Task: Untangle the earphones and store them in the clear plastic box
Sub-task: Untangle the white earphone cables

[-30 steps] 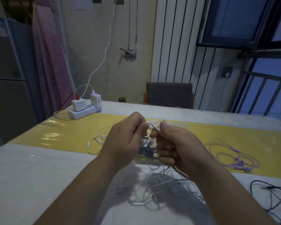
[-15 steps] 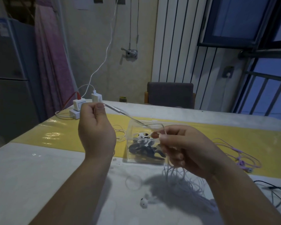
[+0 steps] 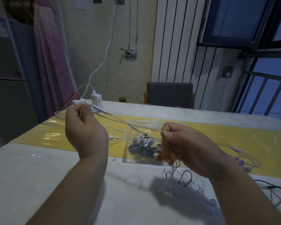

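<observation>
My left hand (image 3: 83, 129) is raised at the left and pinches the white earphone cable (image 3: 120, 120) near its inline remote. That cable runs taut down to my right hand (image 3: 185, 143), which pinches it and lets the remaining loops (image 3: 182, 177) hang over the table. Behind the cable and partly hidden by my right hand stands the clear plastic box (image 3: 141, 127), with black and white earphones coiled inside it.
More white earphones (image 3: 115, 135) lie on the yellow runner left of the box. Purple earphones (image 3: 238, 156) lie at the right, a black cable (image 3: 276, 190) at the right edge. A power strip with chargers (image 3: 88, 101) sits at the table's far left, a chair (image 3: 169, 93) behind.
My hands, first close together over the box, have drawn apart: the left hand rose to the upper left, stretching the cable taut. The tangle has lifted off the table and hangs from my right hand.
</observation>
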Demonstrator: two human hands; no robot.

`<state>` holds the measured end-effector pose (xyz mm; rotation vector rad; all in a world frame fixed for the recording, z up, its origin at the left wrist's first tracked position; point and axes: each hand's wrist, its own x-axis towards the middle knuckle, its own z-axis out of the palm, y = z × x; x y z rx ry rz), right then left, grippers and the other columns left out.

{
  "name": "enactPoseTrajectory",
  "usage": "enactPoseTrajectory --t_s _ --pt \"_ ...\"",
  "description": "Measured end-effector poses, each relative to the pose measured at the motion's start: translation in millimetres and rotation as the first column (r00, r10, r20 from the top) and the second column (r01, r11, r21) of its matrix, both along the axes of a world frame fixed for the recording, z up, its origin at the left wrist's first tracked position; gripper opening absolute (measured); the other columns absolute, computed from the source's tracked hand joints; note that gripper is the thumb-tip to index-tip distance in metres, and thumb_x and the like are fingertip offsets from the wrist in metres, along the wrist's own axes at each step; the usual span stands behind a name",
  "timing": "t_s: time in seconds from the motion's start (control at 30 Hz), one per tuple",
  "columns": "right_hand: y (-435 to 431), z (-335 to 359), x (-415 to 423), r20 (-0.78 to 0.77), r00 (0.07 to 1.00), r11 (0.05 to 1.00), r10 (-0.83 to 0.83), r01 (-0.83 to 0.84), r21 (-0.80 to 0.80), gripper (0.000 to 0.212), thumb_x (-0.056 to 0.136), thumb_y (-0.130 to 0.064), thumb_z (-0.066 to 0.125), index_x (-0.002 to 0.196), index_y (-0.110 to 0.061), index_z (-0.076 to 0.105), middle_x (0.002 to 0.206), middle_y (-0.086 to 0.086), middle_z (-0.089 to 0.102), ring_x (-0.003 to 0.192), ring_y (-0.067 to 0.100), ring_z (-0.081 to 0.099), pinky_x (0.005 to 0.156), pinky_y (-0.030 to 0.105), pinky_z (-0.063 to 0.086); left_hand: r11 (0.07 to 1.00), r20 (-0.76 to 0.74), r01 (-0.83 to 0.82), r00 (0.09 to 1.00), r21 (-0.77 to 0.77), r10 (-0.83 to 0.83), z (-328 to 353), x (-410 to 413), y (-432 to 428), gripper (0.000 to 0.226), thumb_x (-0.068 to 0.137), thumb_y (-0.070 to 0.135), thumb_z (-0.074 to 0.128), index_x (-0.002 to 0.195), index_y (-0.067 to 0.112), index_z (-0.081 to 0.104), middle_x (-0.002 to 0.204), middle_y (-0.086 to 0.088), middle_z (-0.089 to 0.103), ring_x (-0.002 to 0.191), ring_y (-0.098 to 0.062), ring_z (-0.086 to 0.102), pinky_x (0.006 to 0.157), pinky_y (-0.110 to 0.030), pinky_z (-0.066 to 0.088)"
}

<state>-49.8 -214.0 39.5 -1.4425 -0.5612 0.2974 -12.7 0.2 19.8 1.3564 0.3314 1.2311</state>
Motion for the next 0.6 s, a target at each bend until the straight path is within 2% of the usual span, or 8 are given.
enactPoseTrajectory --t_s 0.03,0.1,0.17,0.23,0.33,0.4,0.47,0.6 --pt "0.6 0.5 -0.7 -0.018 1.000 1.000 -0.011 0.011 0.016 0.015 0.086 -0.015 0.052 0.071 -0.011 0.051 0.056 0.007 0.042 0.047 0.020 0.038 0.056 0.038 0.050 1.000 0.005 0.018 1.000 -0.015 -0.018 0.4 0.3 0.3 0.014 0.098 0.032 0.049 0.088 0.025 0.055 0.066 0.003 0.055 0.061 -0.029 0.057 0.057 -0.046 0.054" --pt "0.5 2.9 -1.2 -0.041 0.997 0.996 -0.060 0.062 0.065 0.012 0.086 -0.018 0.057 0.077 -0.012 0.054 0.058 0.006 0.036 0.045 0.015 0.025 0.041 0.022 0.031 0.999 0.003 0.023 1.000 -0.035 -0.023 1.9 -0.6 -0.4 0.016 0.099 0.032 0.048 0.090 0.025 0.059 0.067 0.006 0.057 0.062 -0.024 0.059 0.058 -0.042 0.053" --pt "0.7 4.5 -0.4 -0.032 0.992 0.986 -0.124 0.126 0.107 0.009 0.089 -0.019 0.060 0.088 -0.010 0.058 0.059 0.008 0.031 0.048 0.014 0.018 0.040 0.019 0.019 0.998 0.000 0.031 1.000 -0.059 -0.031 5.3 -4.4 -3.9 0.026 0.099 0.033 0.044 0.088 0.025 0.065 0.068 0.012 0.057 0.065 -0.007 0.056 0.063 -0.031 0.047" --pt "2.3 3.4 1.2 -0.003 0.985 0.978 -0.173 0.172 0.121 0.014 0.089 -0.019 0.056 0.095 -0.008 0.062 0.059 0.008 0.032 0.052 0.018 0.014 0.041 0.020 0.017 0.996 -0.005 0.057 0.998 -0.069 -0.058 7.9 -8.3 -7.4 0.033 0.099 0.037 0.041 0.079 0.032 0.067 0.069 0.012 0.059 0.067 -0.006 0.053 0.065 -0.029 0.041" --pt "7.4 1.1 2.6 0.039 0.975 0.969 -0.218 0.211 0.127 0.022 0.086 -0.019 0.053 0.092 -0.004 0.068 0.058 0.008 0.047 0.049 0.016 0.016 0.041 0.021 0.018 0.995 -0.031 0.026 0.999 0.093 -0.023 6.0 -8.6 -7.9 0.024 0.093 0.035 0.050 0.082 0.032 0.071 0.086 0.002 0.058 0.087 -0.020 0.057 0.075 -0.035 0.043" --pt "9.9 -0.8 3.2 0.062 0.968 0.964 -0.242 0.232 0.127 0.020 0.091 -0.014 0.051 0.093 -0.003 0.068 0.063 0.007 0.056 0.046 0.013 0.019 0.040 0.021 0.019 0.965 -0.021 -0.049 0.998 0.256 0.056 3.1 -8.9 -8.4 0.024 0.088 0.035 0.057 0.087 0.018 0.074 0.089 -0.001 0.050 0.088 -0.025 0.053 0.081 -0.041 0.045" --pt "11.4 -3.5 4.0 0.087 0.961 0.961 -0.261 0.251 0.118 0.020 0.096 -0.009 0.048 0.095 -0.004 0.068 0.068 0.008 0.060 0.044 0.011 0.023 0.040 0.020 0.023 0.894 -0.002 -0.162 0.984 0.419 0.179 0.8 -10.8 -13.8 0.021 0.085 0.034 0.064 0.084 0.015 0.072 0.091 -0.004 0.042 0.088 -0.025 0.046 0.083 -0.041 0.044" --pt "13.8 -4.4 2.6 0.093 0.956 0.955 -0.277 0.263 0.134 0.015 0.098 -0.007 0.047 0.098 -0.008 0.062 0.069 0.008 0.063 0.042 0.009 0.027 0.040 0.019 0.028 0.818 0.042 -0.270 0.956 0.508 0.289 0.2 -16.4 -24.0 0.013 0.080 0.027 0.068 0.087 0.016 0.068 0.097 -0.019 0.046 0.091 -0.027 0.042 0.085 -0.044 0.043"
